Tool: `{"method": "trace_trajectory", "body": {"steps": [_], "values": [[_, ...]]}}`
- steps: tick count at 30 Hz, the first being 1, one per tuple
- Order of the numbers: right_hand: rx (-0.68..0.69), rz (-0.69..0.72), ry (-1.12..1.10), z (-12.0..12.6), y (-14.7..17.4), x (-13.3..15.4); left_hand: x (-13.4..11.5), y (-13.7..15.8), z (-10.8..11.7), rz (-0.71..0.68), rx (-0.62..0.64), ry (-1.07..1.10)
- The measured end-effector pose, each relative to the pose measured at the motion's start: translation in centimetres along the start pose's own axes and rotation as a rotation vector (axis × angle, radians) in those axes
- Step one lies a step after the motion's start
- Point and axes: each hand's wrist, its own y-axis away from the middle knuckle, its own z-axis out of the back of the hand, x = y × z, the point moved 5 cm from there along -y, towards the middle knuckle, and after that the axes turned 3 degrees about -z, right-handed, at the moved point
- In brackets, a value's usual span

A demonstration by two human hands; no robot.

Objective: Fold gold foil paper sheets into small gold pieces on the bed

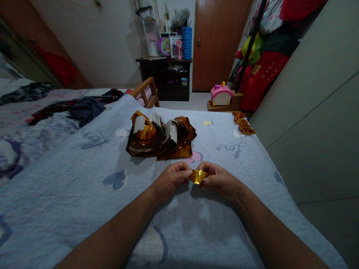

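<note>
Between my two hands is a small folded piece of gold foil paper (198,176), shiny and boat-like in outline. My left hand (175,178) pinches its left end between thumb and fingers. At its right end, my right hand (218,179) grips with thumb and fingers closed. Both hands are just above the bed cover. Beyond them lies a thick, curled stack of gold foil paper sheets (161,138), with pale backs showing in places. Several folded gold foil pieces (242,123) sit in a row near the far right corner of the bed.
The bed is spread with a light blue cover (92,179) printed with hearts and lettering. Dark clothes (89,108) are heaped at the left. Past the far edge are a wooden chair (146,93), a dark cabinet (165,80) and a pink toy (221,95). A pale cabinet side (314,112) borders the right.
</note>
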Motion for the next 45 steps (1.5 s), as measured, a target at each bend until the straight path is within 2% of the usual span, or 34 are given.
{"method": "trace_trajectory", "body": {"steps": [9,20,36,42,45], "values": [[-0.046,0.005,0.017,0.2,-0.2,-0.4,0.1,-0.1,0.0,-0.037,-0.042,-0.037],[-0.023,0.02,0.036,0.2,-0.2,-0.3,0.3,-0.2,0.1,-0.029,-0.061,-0.021],[0.021,0.052,0.045,-0.6,0.3,0.1,0.1,0.2,0.0,-0.024,0.047,0.061],[0.097,0.077,-0.026,-1.1,0.5,0.5,-0.4,0.6,-0.2,-0.061,0.098,0.094],[0.092,0.105,0.005,-0.9,0.6,0.7,-0.6,0.6,-0.2,-0.081,0.108,0.116]]}}
